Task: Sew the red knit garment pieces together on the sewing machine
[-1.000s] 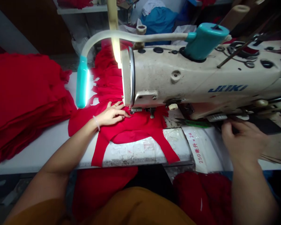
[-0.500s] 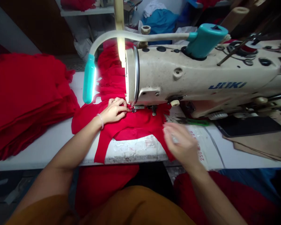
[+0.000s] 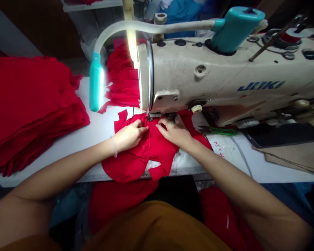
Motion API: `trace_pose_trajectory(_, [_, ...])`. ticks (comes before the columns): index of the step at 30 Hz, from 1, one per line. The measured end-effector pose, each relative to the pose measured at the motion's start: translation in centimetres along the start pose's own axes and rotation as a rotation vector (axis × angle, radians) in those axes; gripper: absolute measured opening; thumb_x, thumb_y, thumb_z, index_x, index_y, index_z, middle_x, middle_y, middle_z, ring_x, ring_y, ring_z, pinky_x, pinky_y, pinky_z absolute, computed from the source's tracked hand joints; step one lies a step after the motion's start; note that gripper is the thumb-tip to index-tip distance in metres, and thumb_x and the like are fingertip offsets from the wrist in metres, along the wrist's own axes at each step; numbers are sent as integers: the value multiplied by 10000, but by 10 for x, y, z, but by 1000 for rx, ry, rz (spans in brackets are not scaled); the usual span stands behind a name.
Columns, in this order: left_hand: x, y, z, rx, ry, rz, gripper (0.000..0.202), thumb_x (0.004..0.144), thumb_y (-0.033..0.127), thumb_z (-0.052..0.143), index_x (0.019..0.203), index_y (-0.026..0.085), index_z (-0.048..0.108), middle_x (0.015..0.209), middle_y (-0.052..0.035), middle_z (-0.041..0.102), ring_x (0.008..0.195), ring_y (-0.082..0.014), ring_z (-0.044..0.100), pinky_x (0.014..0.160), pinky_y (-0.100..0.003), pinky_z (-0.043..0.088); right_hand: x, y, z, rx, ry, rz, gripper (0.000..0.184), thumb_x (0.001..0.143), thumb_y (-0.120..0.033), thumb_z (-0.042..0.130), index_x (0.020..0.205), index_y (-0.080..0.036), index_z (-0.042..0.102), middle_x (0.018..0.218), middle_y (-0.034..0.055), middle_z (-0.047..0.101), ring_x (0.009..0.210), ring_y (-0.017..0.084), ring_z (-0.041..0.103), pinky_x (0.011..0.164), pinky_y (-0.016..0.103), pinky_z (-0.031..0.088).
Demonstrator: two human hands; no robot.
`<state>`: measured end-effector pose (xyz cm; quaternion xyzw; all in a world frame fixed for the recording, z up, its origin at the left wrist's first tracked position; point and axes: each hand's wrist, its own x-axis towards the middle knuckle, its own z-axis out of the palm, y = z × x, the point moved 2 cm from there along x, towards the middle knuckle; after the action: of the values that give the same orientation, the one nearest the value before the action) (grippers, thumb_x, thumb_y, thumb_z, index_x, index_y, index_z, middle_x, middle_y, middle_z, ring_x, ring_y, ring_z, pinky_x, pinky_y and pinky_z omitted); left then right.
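A red fabric piece [image 3: 143, 153] lies on the white table under the head of a cream sewing machine [image 3: 219, 80]. My left hand [image 3: 129, 135] rests on the fabric just left of the presser foot [image 3: 157, 115], fingers curled and pinching the cloth. My right hand [image 3: 174, 132] sits on the same fabric just right of the foot, fingers bent and pressing it down. Both hands' fingertips nearly meet in front of the needle area.
A thick stack of red fabric [image 3: 28, 108] fills the table's left side. More red pieces [image 3: 122, 80] lie behind the machine. A teal lamp [image 3: 95, 83] on a flexible arm shines near the needle. Green-handled scissors [image 3: 221, 131], a dark phone [image 3: 285, 134] and cardboard lie right.
My right hand came from the far right of the table across to the fabric at the presser foot. The fabric has been bunched and shifted toward me; my left hand now pinches it.
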<state>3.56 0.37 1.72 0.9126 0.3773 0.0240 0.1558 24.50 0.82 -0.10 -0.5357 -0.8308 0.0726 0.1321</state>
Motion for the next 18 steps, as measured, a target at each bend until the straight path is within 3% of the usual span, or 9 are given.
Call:
trace_pose_trajectory(4, [-2,3,4,124,174,134,323,994,231,395,1195,116,620,1346,-173,576,1252,-311,514,1004,-469,442,-1,-17,10,89,-48,45,522,955,-390,435,1420,-157,483,1421,148,530,1300,335,486,1082,504,410])
trace_pose_trajectory(11, [-9,5,16,-98,234,-8,326,943,243,458,1244,144,537,1365,-155,567,1269,-300,497,1013,-473,442,5,-9,13,73,-199,-52,645,925,-385,471,1515,-149,357,1566,154,353,1420,393,322,1157,635,229])
trace_pose_trajectory(15, [-8,6,15,-88,216,-10,320,958,262,434,1231,148,557,1411,-150,539,1283,-311,478,1021,-497,413,4,-7,14,62,-194,-48,645,934,-404,454,1520,-153,355,1570,150,350,1414,398,333,1132,646,272])
trace_pose_trajectory(18, [-10,8,15,-105,215,7,311,940,221,445,1217,143,563,1397,-135,558,1280,-288,477,1023,-467,401,-12,-18,9,32,-80,-129,524,957,-332,426,1439,-135,483,1512,145,446,1382,376,390,1108,614,326])
